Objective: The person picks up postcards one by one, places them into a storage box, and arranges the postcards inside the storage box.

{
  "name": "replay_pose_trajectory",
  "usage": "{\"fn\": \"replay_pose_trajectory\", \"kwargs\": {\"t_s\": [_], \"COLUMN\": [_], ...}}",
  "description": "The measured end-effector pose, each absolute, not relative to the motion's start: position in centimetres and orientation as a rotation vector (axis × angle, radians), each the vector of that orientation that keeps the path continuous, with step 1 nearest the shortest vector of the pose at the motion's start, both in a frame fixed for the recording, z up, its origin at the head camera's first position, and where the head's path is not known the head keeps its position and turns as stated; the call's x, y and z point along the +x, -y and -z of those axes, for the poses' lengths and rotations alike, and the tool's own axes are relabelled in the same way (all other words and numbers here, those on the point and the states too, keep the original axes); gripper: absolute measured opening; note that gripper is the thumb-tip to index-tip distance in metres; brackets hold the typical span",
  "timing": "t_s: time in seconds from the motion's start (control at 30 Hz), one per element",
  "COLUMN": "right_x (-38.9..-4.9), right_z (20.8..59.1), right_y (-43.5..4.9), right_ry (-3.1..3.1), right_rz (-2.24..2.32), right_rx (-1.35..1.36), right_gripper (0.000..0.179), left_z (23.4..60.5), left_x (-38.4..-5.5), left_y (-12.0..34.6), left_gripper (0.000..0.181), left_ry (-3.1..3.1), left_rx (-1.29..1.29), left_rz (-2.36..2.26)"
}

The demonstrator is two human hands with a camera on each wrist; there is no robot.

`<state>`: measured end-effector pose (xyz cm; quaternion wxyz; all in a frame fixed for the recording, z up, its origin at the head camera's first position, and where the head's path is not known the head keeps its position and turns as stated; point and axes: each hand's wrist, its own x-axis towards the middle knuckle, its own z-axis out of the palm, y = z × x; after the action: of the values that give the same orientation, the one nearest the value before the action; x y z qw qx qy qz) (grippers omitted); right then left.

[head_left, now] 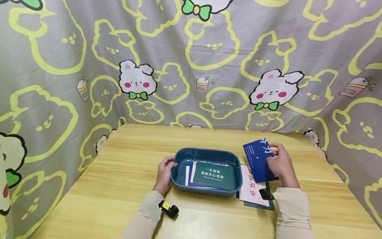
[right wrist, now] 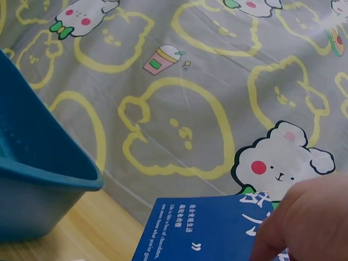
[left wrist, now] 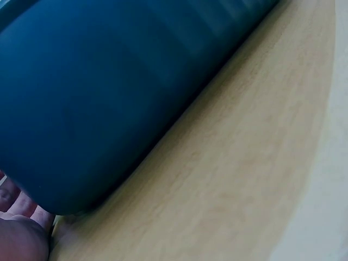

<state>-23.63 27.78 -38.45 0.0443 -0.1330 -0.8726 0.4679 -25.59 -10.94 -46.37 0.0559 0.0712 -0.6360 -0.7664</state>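
A dark teal plastic tub (head_left: 206,192) sits on the table. My left hand (head_left: 164,172) grips its left end, thumb at the rim; in the left wrist view its fingers (left wrist: 24,206) show past the tub's corner. Inside the tub lie several cards, a green card (head_left: 213,176) with white writing on top. My right hand (head_left: 282,164) pinches a dark blue card (head_left: 258,161) with white writing by its right edge, thumb on the printed face. This card is raised and tilted to the right of the tub, over a pink card (head_left: 249,189) with red writing.
Under the pink card, the edge of another green card (head_left: 259,204) sticks out beside the tub. A wooden table (head_left: 104,199) spreads around everything. Grey cloth (head_left: 167,49) with cartoon rabbits hangs at the back and both sides.
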Motion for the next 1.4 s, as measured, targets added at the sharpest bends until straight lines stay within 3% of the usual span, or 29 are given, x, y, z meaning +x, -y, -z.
{"fn": "replay_pose_trajectory", "kwargs": {"t_s": [0.5, 1.07, 1.4], "right_x": [-23.6, -23.3, -23.6], "right_z": [37.7, 37.2, 36.8], "right_y": [-26.7, -24.3, -23.0], "right_ry": [2.546, 2.395, 2.370], "right_rz": [-1.276, -1.081, -1.104], "right_rx": [-0.300, -0.261, -0.228], "right_gripper": [0.048, 0.024, 0.028], "left_z": [46.5, 46.7, 46.5], "left_x": [-25.7, -25.4, -25.5], "left_y": [10.9, 11.1, 10.9], "left_gripper": [0.030, 0.031, 0.031], "left_ry": [1.917, 1.947, 1.929], "left_rx": [0.214, 0.228, 0.201], "left_rz": [2.321, 2.325, 2.324]}}
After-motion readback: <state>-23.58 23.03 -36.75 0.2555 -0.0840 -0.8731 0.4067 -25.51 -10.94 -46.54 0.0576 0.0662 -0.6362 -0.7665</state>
